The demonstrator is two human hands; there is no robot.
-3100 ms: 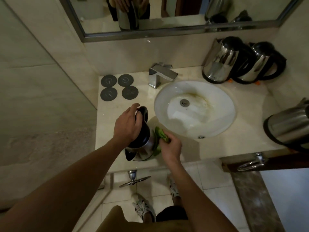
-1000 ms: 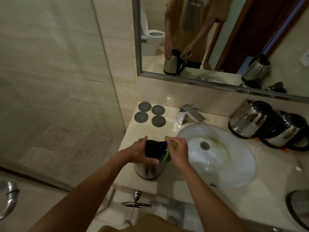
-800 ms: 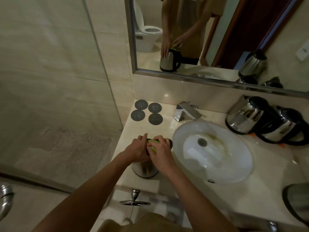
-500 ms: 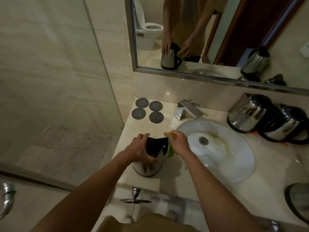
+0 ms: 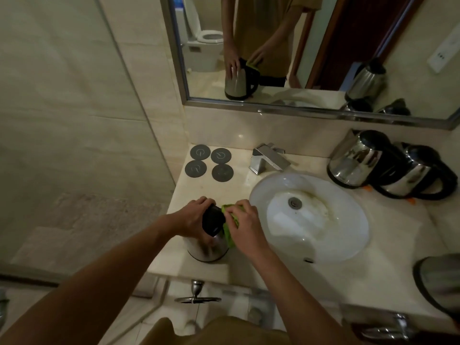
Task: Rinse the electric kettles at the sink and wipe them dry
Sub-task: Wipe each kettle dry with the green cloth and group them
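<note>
Right hand [image 5: 245, 226], fingers curled pinching the green cloth [image 5: 229, 230], moves back onto the steel kettle [image 5: 207, 241] lid at the counter's front-left edge; left hand [image 5: 193, 220] grips the top, drying ongoing.

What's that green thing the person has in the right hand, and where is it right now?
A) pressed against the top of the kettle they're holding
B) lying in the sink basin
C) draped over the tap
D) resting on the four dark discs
A: the right hand holds the green cloth against the black top of the kettle, which the left hand steadies on the counter left of the sink.
</note>
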